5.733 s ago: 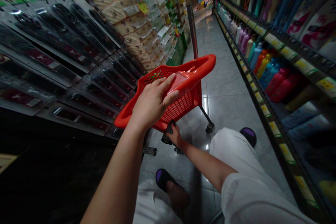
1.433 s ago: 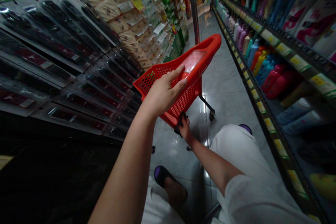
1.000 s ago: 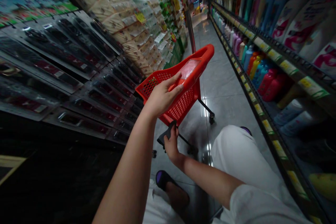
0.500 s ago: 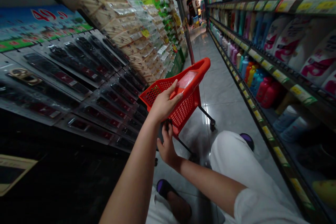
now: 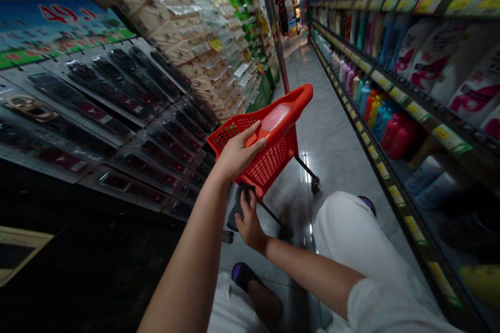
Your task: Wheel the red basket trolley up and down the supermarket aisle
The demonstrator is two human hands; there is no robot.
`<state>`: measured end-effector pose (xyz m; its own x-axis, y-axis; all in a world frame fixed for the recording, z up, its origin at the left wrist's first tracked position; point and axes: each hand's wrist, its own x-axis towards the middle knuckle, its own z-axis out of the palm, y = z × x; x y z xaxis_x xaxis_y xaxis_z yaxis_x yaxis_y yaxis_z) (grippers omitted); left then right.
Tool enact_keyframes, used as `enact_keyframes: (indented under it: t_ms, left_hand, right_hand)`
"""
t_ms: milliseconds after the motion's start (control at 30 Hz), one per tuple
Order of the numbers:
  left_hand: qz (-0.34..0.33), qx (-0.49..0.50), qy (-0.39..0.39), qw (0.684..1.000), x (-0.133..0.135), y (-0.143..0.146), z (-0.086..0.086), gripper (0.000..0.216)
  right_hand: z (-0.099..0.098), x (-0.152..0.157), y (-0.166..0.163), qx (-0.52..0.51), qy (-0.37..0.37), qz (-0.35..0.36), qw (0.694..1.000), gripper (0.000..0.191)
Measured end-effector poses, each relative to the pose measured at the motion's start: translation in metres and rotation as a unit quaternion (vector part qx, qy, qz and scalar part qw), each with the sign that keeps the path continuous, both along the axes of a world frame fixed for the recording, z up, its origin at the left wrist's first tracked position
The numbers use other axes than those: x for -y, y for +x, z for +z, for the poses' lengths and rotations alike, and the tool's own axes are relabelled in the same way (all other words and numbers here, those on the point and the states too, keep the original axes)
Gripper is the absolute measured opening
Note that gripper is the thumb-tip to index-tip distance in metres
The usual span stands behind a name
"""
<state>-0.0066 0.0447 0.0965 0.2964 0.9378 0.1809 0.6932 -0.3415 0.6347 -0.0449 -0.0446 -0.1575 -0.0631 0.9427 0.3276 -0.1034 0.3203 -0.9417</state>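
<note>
A small red plastic shopping cart (image 5: 269,161) stands tilted in my view, its handle (image 5: 299,99) toward the upper right. My left hand (image 5: 238,153) is on the near end of the handle, thumb and fingers on either side of it. Below the basket, my right hand (image 5: 250,221) has its fingers curled over a dark grey, flat-looking piece (image 5: 235,210). This piece is close to the basket's lower corner; whether it is joined to the cart I cannot tell. A clear-covered pink label (image 5: 275,117) lies on the cart's handle panel.
Packaged belts (image 5: 128,109) hang on a rack at left. Stacked tissue packs (image 5: 199,47) rise behind it. Shelves of bottles (image 5: 394,130) line the right side. Grey tiles (image 5: 336,166) run along the aisle, where a person (image 5: 281,10) stands far off.
My left hand has shifted slightly left and down along the handle. More of the dark grey piece shows beside my right hand, whose fingers have closed further over it.
</note>
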Motion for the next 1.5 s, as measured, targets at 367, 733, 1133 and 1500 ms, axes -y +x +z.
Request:
enact_keyframes:
  t_ms: [367, 733, 1133, 1500]
  left_hand:
    - [-0.013, 0.037, -0.018, 0.999, 0.006, -0.019, -0.001, 0.073]
    - [-0.018, -0.01, 0.006, 1.0, 0.018, -0.029, 0.005, 0.075]
    - [0.0, -0.051, 0.006, 0.999, 0.039, -0.047, 0.009, 0.064]
    - [0.051, -0.088, 0.017, 0.995, 0.066, -0.046, 0.014, 0.063]
  right_hand:
    - [-0.002, -0.032, 0.048, -0.125, -0.102, -0.101, 0.982, 0.07]
    - [0.119, -0.094, 0.192, 0.041, 0.152, -0.38, 0.911, 0.062]
    - [0.154, -0.105, 0.198, 0.169, 0.235, -0.278, 0.916, 0.069]
    - [0.156, -0.103, 0.209, 0.23, 0.251, -0.226, 0.913, 0.067]
